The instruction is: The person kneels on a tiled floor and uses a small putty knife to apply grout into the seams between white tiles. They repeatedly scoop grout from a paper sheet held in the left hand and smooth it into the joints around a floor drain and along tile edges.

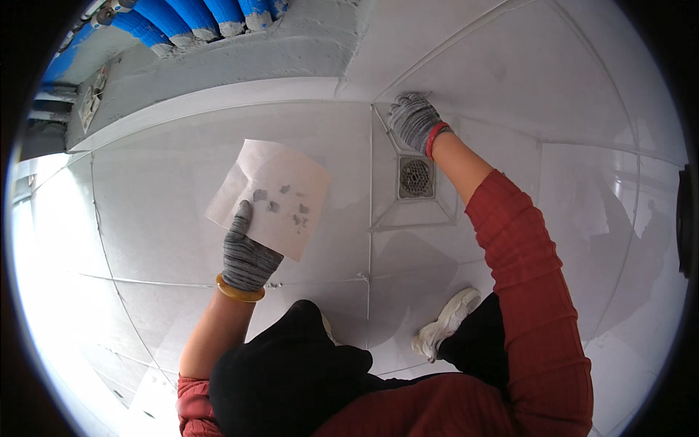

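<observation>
My left hand (250, 251), in a grey knitted glove, grips the lower edge of a creased white sheet of paper (284, 171), with the thumb on top. Several small grey flakes (273, 207) lie on the sheet, which is over the tiled floor. My right hand (416, 122), gloved alike with a red cuff, is closed at the corner where the floor meets the wall. Its fingertips face away, so whatever they hold is hidden. Just below that hand, a square metal floor drain (416, 177) is set among sloped tile pieces.
Several blue pipes (171, 20) rise behind a grey cement ledge (240, 62) at the far left. Pale wall tiles (524, 65) stand on the right. Small crumbs (274, 285) lie along a floor joint near my left wrist. My shoe (448, 320) rests below the drain.
</observation>
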Demonstrator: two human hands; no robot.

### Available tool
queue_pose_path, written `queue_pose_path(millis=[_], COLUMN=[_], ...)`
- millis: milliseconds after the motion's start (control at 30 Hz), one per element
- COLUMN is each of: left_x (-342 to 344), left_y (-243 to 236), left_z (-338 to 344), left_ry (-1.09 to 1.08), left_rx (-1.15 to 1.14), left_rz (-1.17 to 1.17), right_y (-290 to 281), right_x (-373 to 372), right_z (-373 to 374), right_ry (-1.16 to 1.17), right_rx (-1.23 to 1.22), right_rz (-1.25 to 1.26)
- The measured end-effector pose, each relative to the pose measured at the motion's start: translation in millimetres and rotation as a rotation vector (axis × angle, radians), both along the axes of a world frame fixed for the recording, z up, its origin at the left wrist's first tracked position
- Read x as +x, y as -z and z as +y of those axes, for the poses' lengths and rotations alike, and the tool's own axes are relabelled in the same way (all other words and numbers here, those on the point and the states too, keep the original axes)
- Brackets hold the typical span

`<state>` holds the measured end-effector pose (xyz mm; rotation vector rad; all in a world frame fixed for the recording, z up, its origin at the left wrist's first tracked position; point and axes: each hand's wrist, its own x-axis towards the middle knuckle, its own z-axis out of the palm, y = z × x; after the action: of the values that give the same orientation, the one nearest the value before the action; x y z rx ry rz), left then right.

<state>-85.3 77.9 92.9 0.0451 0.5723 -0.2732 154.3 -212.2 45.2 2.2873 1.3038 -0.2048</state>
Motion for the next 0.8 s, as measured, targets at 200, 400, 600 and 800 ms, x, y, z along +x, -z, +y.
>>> queue_pose_path(millis=[200,400,600,800], left_x=[1,2,1,0], left_y=[-8,-9,-6,-8], left_z=[-1,-2,-1,-1], left_ry=[0.018,0.017,-0.001,0.008], left_rx=[0.053,0.038,0.021,0.033], left_rz=[0.049,0.032,0.041,0.051], right_y=[-3,-2,0,-4], right_x=[-3,-5,-10,-18], right_z=[0,8,1,4], right_ry=[0.046,0.069,0.155,0.629], right_rx=[0.074,0.091,0.278,0.296], right_rz=[0.002,-0.092,-0.164,0.090])
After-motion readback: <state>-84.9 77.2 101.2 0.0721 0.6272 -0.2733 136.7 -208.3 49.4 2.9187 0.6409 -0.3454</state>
